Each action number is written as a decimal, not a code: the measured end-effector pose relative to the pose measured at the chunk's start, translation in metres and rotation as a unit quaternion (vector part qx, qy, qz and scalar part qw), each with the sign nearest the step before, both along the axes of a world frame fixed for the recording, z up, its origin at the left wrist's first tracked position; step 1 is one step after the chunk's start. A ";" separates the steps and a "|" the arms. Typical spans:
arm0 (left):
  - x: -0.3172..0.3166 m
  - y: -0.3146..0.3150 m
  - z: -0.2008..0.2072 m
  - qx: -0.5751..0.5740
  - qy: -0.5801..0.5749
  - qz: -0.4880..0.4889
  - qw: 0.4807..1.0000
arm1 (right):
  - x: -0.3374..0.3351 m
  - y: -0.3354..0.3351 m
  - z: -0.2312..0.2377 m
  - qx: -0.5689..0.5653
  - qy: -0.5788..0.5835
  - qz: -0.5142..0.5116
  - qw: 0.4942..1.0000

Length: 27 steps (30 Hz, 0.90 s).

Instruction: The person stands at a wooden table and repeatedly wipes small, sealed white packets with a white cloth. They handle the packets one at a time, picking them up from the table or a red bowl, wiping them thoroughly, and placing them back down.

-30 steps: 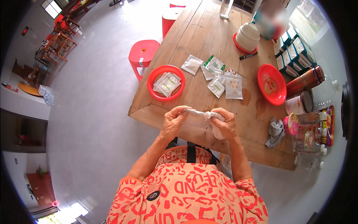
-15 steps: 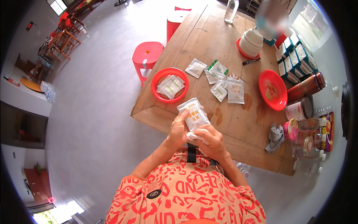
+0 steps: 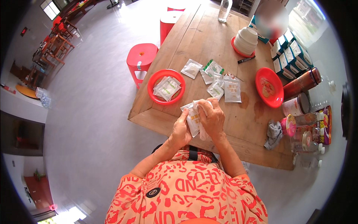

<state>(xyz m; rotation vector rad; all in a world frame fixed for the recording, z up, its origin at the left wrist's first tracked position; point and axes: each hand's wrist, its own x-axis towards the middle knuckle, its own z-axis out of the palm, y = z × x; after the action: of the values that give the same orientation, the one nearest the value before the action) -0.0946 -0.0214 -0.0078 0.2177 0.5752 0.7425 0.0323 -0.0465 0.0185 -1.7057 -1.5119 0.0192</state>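
Observation:
Above the table's near edge, my left hand (image 3: 181, 131) grips a white sachet (image 3: 193, 122) with orange print, thumb across its face. My right hand (image 3: 212, 118) lies over the sachet's upper right part, fingers bent round a crumpled white tissue (image 3: 203, 133) that hangs below them against the sachet. Just beyond my left hand is a red plastic bowl (image 3: 150, 88) with several white sachets (image 3: 167, 89) inside. Farther off lie a plain white sachet (image 3: 191, 68), a green-and-white sachet (image 3: 213, 67), a small sachet (image 3: 215, 90) and a larger orange-printed sachet (image 3: 232, 90).
On the wooden table (image 3: 175, 52), a red plate (image 3: 278, 98), stacked white bowls (image 3: 246, 40), a black marker (image 3: 246, 59) and a grey rag (image 3: 274, 134) stand to the right. A thermos (image 3: 302, 83), boxes and jars line that side. A red stool (image 3: 142, 52) stands left.
My right hand has moved up the sachet with the tissue, from its lower edge to its upper right part. The left hand still holds the sachet. The view has shifted slightly.

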 end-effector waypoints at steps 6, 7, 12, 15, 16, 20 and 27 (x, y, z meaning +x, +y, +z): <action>0.001 0.014 0.003 0.014 0.001 -0.004 1.000 | -0.008 0.001 0.007 -0.007 -0.046 0.002 0.999; 0.001 0.018 -0.003 0.019 -0.002 0.000 1.000 | -0.013 -0.003 0.006 0.004 -0.073 0.033 0.997; 0.002 0.027 0.008 0.076 -0.048 -0.020 0.996 | -0.027 -0.001 0.008 0.035 -0.072 0.059 0.995; 0.009 0.026 0.006 0.088 -0.021 -0.021 0.996 | -0.020 0.017 0.016 0.006 -0.018 0.008 1.000; 0.010 0.026 0.003 0.070 -0.007 -0.025 0.997 | -0.017 0.023 0.018 -0.009 -0.008 -0.005 1.000; 0.010 0.025 0.009 0.073 0.026 -0.077 0.994 | -0.002 0.035 0.010 -0.011 0.018 -0.037 0.999; 0.015 0.040 0.014 0.169 0.036 -0.088 0.981 | -0.014 0.032 0.014 -0.018 0.044 0.002 0.999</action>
<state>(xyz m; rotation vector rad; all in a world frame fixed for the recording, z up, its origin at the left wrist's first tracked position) -0.0794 0.0183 0.0060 0.6053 0.4873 0.6582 0.0187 -0.0149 0.0320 -1.7066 -1.4580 0.1237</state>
